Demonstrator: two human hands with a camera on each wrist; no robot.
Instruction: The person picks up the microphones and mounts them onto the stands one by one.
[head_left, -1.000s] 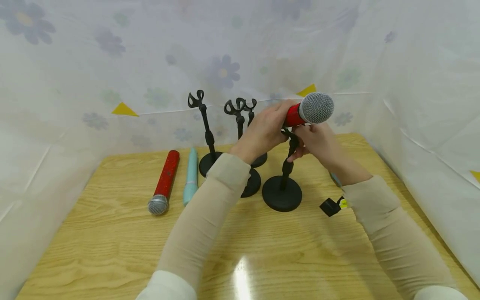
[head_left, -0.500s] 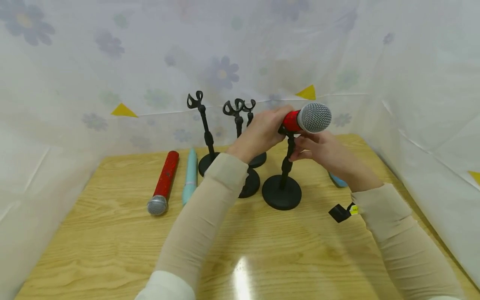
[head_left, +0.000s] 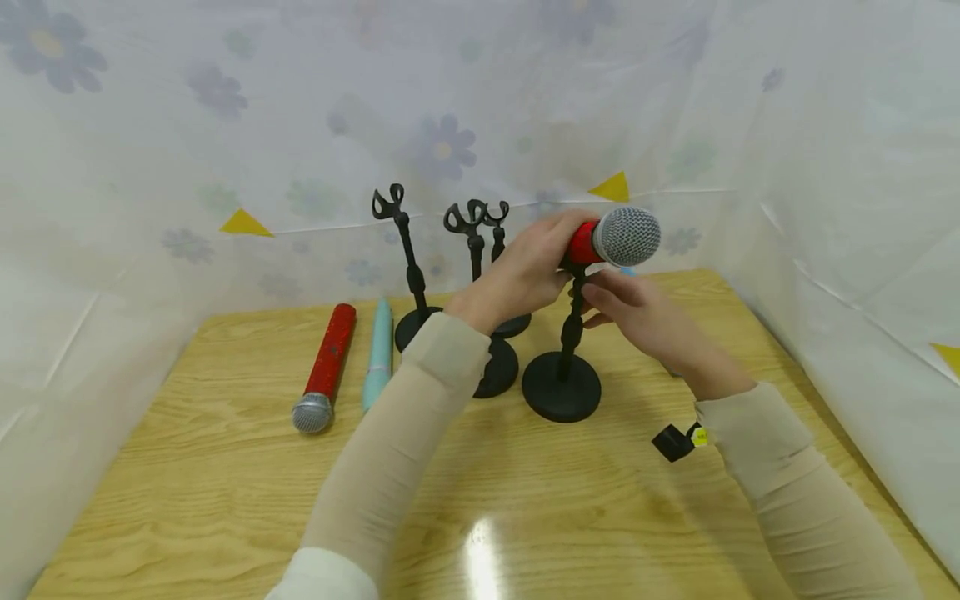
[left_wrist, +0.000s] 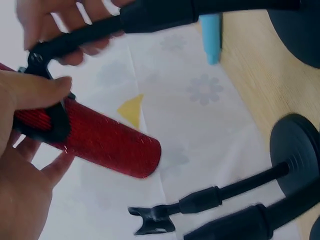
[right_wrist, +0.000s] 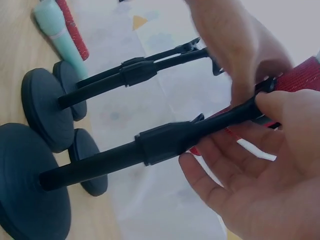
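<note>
A red microphone with a silver mesh head (head_left: 628,237) sits in the clip at the top of a black desk stand (head_left: 562,390). My left hand (head_left: 525,265) grips the microphone and clip together; in the left wrist view the thumb lies over the clip, and the microphone's red body (left_wrist: 117,142) sticks out past the fingers. Just below the clip, my right hand (head_left: 648,321) holds the stand's upper pole between thumb and fingers, as the right wrist view shows. The stand's round base rests on the table.
Three more black stands with bare clips, a left one (head_left: 408,250), a middle one (head_left: 497,371) and a rear one (head_left: 498,237), stand to the left. Farther left lie another red microphone (head_left: 328,362) and a teal microphone (head_left: 379,354). A small black tab (head_left: 672,443) hangs by the right sleeve.
The microphone's head has come down slightly and now sits lower over the stand. My right hand has slid down from beside the clip to the pole below it.
</note>
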